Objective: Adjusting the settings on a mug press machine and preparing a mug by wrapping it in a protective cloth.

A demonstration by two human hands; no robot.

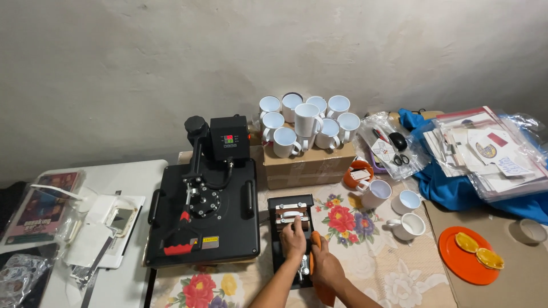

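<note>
black metal frames the small mug press (291,219), which sits on the flowered tablecloth (365,268) just right of the big flat heat press (202,214). both hands work at its near end. the left hand (293,239) lies on top of the press body, fingers curled down against the clamp section where a white mug seems to be seated; whether those fingers are closed on anything or only pressing i cannot tell. the right hand (325,265) is wrapped around the orange-handled lever (315,242) at the press's right edge, closed on it, so the lever sits inside the palm while the press body lies under and just ahead of the other hand. held this way, one hand looks to steady the unit while the other has leverage on the handle.

the placement around it reads as a workstation: a cluster of blank white mugs (305,122) stands on a cardboard box (308,162) behind the press, within reach, and three more white mugs (399,211) stand loose on the cloth to the right. further right, an orange plate (465,254) with yellow pieces rests on a brown sheet, well apart from the hands. clear bags of printed sheets (485,151) lie on blue fabric (451,188), and a pair of scissors (401,158) lies in another bag near the box.
</note>
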